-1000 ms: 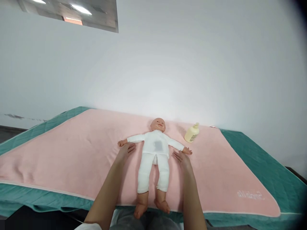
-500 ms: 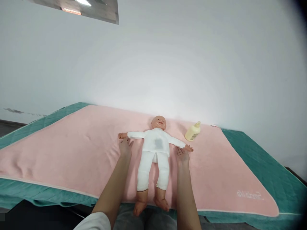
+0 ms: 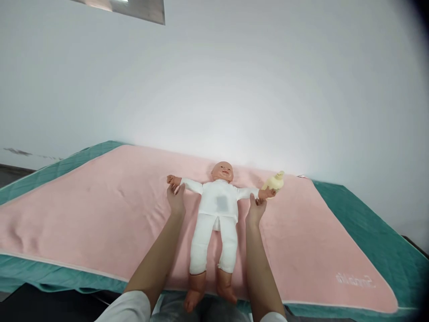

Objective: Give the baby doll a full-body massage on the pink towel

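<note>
A baby doll (image 3: 218, 197) lies on its back on a pink blanket (image 3: 127, 214), head toward the wall and bare feet near the front edge. It wears a white top with a grey patch and white trousers. Its arms are spread out to both sides. My left hand (image 3: 176, 200) has its fingers closed at the wrist of the doll's arm on the left. At the other side, my right hand (image 3: 256, 210) grips the doll's other arm near the wrist. That doll hand partly covers a pale yellow pump bottle (image 3: 276, 181).
Under the blanket is a green quilted cover (image 3: 362, 219), showing along its sides and front. A white wall (image 3: 214, 80) rises directly behind the bed. A dark object (image 3: 40, 304) sits below the front edge at left.
Both my hands have moved up with the doll's arms, which are now raised higher. The doll's right-side hand now overlaps the bottle. The view has shifted slightly.
</note>
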`<state>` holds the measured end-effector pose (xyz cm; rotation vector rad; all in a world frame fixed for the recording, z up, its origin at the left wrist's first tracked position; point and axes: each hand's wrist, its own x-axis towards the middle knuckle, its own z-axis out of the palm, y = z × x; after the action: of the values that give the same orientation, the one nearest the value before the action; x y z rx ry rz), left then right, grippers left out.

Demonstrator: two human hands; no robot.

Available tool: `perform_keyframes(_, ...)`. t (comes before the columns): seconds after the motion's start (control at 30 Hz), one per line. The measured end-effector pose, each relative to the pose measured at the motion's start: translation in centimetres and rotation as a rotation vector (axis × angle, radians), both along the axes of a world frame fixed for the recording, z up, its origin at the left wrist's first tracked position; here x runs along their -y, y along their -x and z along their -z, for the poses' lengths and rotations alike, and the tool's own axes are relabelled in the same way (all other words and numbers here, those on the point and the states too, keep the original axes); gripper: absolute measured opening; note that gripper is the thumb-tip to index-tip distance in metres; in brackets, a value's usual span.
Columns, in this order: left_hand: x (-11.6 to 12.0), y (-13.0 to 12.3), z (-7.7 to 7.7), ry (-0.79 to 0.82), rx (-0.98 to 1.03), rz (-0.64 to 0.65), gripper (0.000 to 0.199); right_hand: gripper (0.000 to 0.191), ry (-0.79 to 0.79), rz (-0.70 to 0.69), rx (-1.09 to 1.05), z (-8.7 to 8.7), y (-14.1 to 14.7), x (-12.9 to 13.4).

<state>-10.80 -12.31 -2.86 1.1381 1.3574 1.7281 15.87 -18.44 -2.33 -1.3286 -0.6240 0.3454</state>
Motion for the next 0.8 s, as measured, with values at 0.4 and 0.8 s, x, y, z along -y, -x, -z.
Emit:
perform_keyframes(0.4, 2.9, -4.5, -1.9, -0.278, -0.406, 0.061, 0.046, 0.026, -0.151, -0.544, 0.554, -0.3, 2.4, 1.4)
perform_keyframes(0.8, 2.8, -4.6, -1.2, -0.552, -0.691, 0.460, 0.045, 0.040, -0.058, -0.675, 0.763, -0.3, 2.0, 1.5)
